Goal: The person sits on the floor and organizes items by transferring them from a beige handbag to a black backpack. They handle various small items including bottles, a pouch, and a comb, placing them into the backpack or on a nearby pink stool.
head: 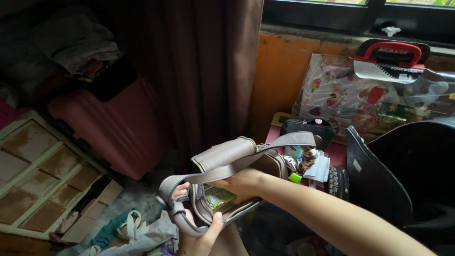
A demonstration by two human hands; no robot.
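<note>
In front of you, above the cluttered floor, your left hand [199, 232] grips the grey handbag [232, 161] by its lower edge, fingers closed, while your right hand [241, 182] reaches into the open mouth, its fingers hidden; a green packet [219, 198] sits inside.
</note>
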